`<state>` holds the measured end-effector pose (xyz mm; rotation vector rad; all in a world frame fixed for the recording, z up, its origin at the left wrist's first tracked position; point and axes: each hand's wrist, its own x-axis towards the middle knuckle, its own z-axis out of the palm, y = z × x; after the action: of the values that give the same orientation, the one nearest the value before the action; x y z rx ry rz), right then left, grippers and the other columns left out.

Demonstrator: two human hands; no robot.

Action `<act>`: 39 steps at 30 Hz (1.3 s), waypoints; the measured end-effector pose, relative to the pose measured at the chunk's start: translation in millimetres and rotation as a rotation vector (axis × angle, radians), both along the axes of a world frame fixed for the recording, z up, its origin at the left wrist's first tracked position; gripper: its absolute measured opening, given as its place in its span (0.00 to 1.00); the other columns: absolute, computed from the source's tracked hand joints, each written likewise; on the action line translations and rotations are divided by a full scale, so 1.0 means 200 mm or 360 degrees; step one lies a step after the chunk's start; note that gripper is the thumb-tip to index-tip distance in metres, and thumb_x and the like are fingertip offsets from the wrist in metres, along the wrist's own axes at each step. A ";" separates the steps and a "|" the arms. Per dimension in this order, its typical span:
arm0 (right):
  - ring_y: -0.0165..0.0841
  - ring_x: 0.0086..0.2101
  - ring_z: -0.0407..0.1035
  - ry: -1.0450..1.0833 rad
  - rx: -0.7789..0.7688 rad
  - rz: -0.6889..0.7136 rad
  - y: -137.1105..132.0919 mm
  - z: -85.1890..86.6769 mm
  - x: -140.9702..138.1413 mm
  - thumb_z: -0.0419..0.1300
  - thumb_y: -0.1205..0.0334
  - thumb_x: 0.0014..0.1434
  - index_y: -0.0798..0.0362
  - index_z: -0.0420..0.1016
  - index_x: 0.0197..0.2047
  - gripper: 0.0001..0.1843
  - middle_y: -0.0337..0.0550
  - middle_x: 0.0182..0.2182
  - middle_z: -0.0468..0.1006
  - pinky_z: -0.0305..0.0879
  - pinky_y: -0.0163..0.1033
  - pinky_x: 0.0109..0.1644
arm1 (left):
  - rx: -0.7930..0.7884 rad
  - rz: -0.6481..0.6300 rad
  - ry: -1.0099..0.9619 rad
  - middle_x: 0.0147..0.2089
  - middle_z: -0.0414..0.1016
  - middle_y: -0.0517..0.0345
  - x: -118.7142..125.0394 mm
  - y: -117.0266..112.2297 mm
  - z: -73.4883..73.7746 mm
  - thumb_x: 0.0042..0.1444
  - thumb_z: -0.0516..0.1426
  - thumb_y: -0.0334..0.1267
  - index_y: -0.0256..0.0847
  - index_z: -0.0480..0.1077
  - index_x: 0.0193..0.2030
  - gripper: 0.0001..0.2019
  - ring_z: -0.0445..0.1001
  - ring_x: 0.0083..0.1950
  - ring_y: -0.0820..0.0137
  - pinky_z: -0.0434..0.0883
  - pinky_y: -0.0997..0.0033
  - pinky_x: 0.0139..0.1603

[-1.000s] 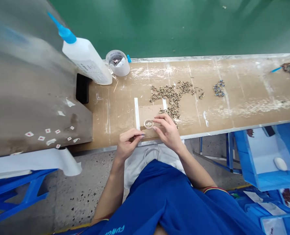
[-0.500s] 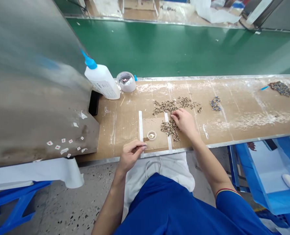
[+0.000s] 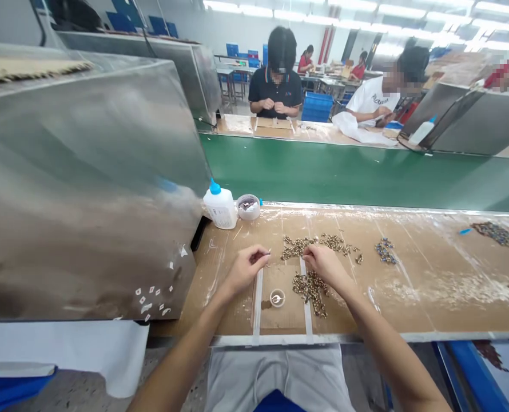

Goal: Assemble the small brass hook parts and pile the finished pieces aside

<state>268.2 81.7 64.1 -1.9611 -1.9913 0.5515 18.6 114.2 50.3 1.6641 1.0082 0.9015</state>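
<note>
My left hand (image 3: 249, 268) is raised over the board, its thumb and forefinger pinched around a tiny piece too small to name. My right hand (image 3: 324, 265) has its fingertips pressed together beside a pile of small brass-coloured metal parts (image 3: 296, 247); what they hold, if anything, is hidden. Between the forearms, a small round clear cup (image 3: 277, 297) with white stuff in it sits on a cardboard pad (image 3: 282, 320). A second heap of the metal parts (image 3: 308, 286) lies right of the cup, partly across a white tape strip (image 3: 308, 320).
A white bottle with a blue nozzle (image 3: 221, 209) and a tape roll (image 3: 248, 207) stand at the back left, beside a metal cabinet (image 3: 87, 200). Bluish parts (image 3: 385, 250) and a darker heap (image 3: 497, 236) lie rightward. Behind a green belt (image 3: 306, 171), people work at another bench.
The view has tilted up, bringing people opposite into sight. My left hand has moved forward from beside the cup near the table edge; my right hand has shifted slightly forward and left.
</note>
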 end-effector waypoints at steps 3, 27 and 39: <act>0.36 0.31 0.74 0.0501 0.0165 -0.0046 0.11 0.03 0.00 0.62 0.61 0.61 0.51 0.79 0.31 0.07 0.44 0.30 0.82 0.68 0.40 0.38 | 0.0032 -0.0021 -0.0006 0.28 0.74 0.60 0.12 0.21 -0.02 0.55 0.59 0.39 0.37 0.72 0.31 0.07 0.70 0.30 0.72 0.68 0.74 0.34; 0.34 0.31 0.72 0.1409 0.0173 -0.0300 0.21 -0.30 -0.14 0.66 0.42 0.52 0.52 0.78 0.36 0.20 0.43 0.31 0.81 0.70 0.40 0.36 | 0.0294 -0.0166 0.0307 0.30 0.76 0.60 0.26 0.27 -0.24 0.60 0.58 0.33 0.37 0.74 0.33 0.05 0.68 0.30 0.73 0.63 0.74 0.34; 0.34 0.29 0.71 0.1287 0.0165 -0.0230 0.20 -0.30 -0.15 0.64 0.41 0.54 0.52 0.78 0.34 0.21 0.45 0.31 0.82 0.68 0.40 0.35 | 0.0276 -0.0178 0.0367 0.30 0.76 0.59 0.26 0.27 -0.23 0.61 0.58 0.33 0.37 0.74 0.33 0.06 0.69 0.32 0.71 0.63 0.73 0.36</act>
<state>237.6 121.3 5.1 -1.4551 -1.3276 0.9827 69.8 167.4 4.1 1.9854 1.0004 0.7524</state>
